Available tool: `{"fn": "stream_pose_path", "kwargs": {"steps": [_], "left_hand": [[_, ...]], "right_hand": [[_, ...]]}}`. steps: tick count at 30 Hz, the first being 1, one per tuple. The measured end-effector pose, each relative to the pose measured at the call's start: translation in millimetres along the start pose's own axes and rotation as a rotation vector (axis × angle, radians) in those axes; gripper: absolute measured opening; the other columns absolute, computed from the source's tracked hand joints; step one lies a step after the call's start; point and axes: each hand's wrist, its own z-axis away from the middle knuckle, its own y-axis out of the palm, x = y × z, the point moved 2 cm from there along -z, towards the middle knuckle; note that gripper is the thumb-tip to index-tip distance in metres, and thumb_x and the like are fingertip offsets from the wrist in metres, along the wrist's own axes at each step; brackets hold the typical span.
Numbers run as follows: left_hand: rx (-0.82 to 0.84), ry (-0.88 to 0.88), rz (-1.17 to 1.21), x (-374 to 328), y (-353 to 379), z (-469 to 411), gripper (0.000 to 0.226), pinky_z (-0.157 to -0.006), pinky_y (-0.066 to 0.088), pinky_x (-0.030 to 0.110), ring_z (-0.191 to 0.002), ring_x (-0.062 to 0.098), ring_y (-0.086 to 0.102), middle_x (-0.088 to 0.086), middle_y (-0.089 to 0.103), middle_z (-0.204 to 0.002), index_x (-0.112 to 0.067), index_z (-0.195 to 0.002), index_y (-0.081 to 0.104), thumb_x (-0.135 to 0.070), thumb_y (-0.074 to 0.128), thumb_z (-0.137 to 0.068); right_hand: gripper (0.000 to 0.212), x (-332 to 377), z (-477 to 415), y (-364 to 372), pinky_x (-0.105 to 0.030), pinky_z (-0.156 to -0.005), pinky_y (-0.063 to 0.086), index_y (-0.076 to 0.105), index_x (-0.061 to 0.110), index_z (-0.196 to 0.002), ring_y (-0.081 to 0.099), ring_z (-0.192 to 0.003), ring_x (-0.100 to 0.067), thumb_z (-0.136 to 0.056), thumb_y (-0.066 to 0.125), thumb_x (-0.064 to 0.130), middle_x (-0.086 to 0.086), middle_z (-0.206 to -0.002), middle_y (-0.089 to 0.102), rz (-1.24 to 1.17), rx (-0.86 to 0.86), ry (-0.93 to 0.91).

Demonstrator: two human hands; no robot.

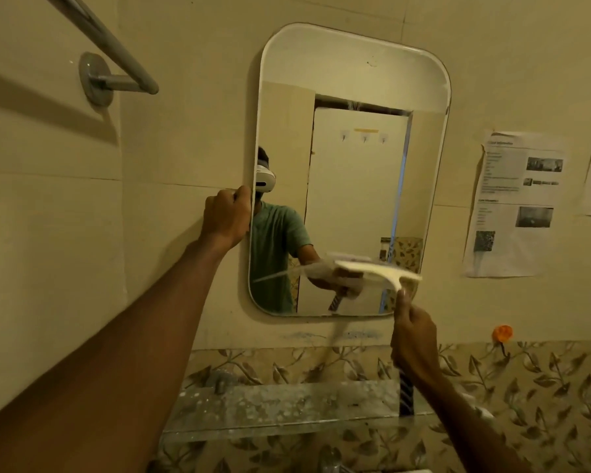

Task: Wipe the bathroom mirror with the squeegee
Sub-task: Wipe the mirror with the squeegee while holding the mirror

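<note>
Beige wall tiles surround a rounded-rectangle mirror [352,165] hung upright on the bathroom wall, with a band of leaf-patterned tiles [526,387] below it. Left hand [226,218]: fingers curled shut around the mirror's left edge at about mid-height, thumb against the frame, arm extended from the lower left. Right hand [413,339]: fingers wrapped tightly around the striped handle of the squeegee [379,273], just below the mirror's lower right corner. Squeegee head: pale, wide blade lying roughly horizontal, slightly tilted, against the lower right part of the glass; motion blur prevents telling whether the whole blade edge touches. Mirror reflection: a person in a green shirt wearing a white headset, a pale door with small hooks, and the doubled squeegee. Glass shelf [287,411]: mounted below the mirror, speckled with white spots, crossed by the squeegee handle at its right end. Towel bar [116,59]: grey metal, fixed to the wall at upper left. Printed sheet [516,203]: taped to the wall right of the mirror, text too small to read. Orange hook [502,333]: on the wall at lower right.
</note>
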Motion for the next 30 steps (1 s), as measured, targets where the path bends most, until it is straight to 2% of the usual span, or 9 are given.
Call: {"fn": "stream_pose_path", "kwargs": {"steps": [2,5,8,10,14,17,20,24,30], "left_hand": [[-0.002,-0.017,0.017,-1,0,2,0.054,-0.081,0.056,0.055,-0.089,0.040,0.064,0.023,0.068,-0.086,-0.009,-0.074,0.065,-0.051,0.030,-0.079],[0.000,-0.028,0.033,-2,0,1,0.058,-0.081,0.056,0.055,-0.087,0.040,0.065,0.023,0.068,-0.085,-0.004,-0.080,0.067,-0.049,0.030,-0.080],[-0.010,-0.025,0.037,1,2,-1,0.051,-0.081,0.055,0.056,-0.088,0.042,0.064,0.024,0.067,-0.085,-0.009,-0.071,0.063,-0.048,0.031,-0.080],[-0.016,-0.033,0.037,4,2,-2,0.045,-0.083,0.055,0.056,-0.091,0.043,0.064,0.023,0.068,-0.086,-0.018,-0.064,0.060,-0.051,0.031,-0.077],[-0.013,-0.040,0.023,4,2,-1,0.044,-0.082,0.055,0.056,-0.091,0.043,0.064,0.025,0.067,-0.088,-0.018,-0.063,0.058,-0.049,0.031,-0.079],[0.002,-0.036,0.010,2,2,-1,0.046,-0.081,0.057,0.055,-0.090,0.041,0.064,0.025,0.067,-0.089,-0.014,-0.068,0.061,-0.047,0.031,-0.081],[0.004,-0.029,0.017,1,2,0,0.056,-0.082,0.056,0.053,-0.087,0.040,0.065,0.024,0.068,-0.088,-0.004,-0.080,0.066,-0.047,0.030,-0.081],[0.037,-0.027,0.012,2,1,0,0.052,-0.082,0.056,0.054,-0.086,0.038,0.066,0.023,0.069,-0.089,-0.005,-0.085,0.067,-0.043,0.032,-0.086],[0.076,-0.049,0.039,-1,-1,0,0.041,-0.082,0.058,0.051,-0.088,0.037,0.067,0.024,0.068,-0.095,-0.008,-0.087,0.064,-0.034,0.034,-0.096]], "right_hand": [[0.050,27,-23,2,-0.029,-0.041,0.038,0.050,0.015,-0.066,0.039,-0.039,-0.020,-0.101,0.032,0.046,-0.006,-0.051,0.043,-0.028,-0.022,-0.053],[0.053,47,-33,16,-0.036,-0.042,0.043,0.050,0.012,-0.067,0.046,-0.044,-0.033,-0.102,0.028,0.045,-0.018,-0.056,0.049,0.018,-0.038,-0.129],[0.051,29,0,34,-0.021,-0.034,0.029,0.043,0.016,-0.058,0.035,-0.037,-0.011,-0.103,0.030,0.037,-0.005,-0.049,0.040,0.059,-0.009,-0.113],[0.049,8,31,43,-0.014,-0.034,0.026,0.044,0.018,-0.058,0.034,-0.035,-0.005,-0.102,0.031,0.034,0.001,-0.049,0.040,0.058,0.047,-0.031],[0.051,-4,54,44,-0.027,-0.041,0.034,0.046,0.017,-0.059,0.041,-0.043,-0.015,-0.101,0.031,0.043,-0.002,-0.051,0.044,0.069,0.123,0.048],[0.049,29,31,32,-0.025,-0.037,0.032,0.045,0.018,-0.060,0.037,-0.042,-0.014,-0.102,0.032,0.039,-0.001,-0.051,0.041,0.057,0.077,-0.050],[0.050,68,-5,29,-0.030,-0.043,0.033,0.045,0.018,-0.059,0.040,-0.044,-0.018,-0.104,0.030,0.036,-0.005,-0.052,0.043,0.055,0.002,-0.154],[0.049,58,8,47,-0.016,-0.038,0.026,0.042,0.020,-0.058,0.032,-0.039,-0.004,-0.104,0.030,0.032,0.004,-0.050,0.039,0.049,0.046,-0.118],[0.050,15,68,61,-0.018,-0.036,0.029,0.044,0.019,-0.056,0.033,-0.037,-0.005,-0.102,0.033,0.033,0.003,-0.049,0.040,0.075,0.107,0.009]]}}
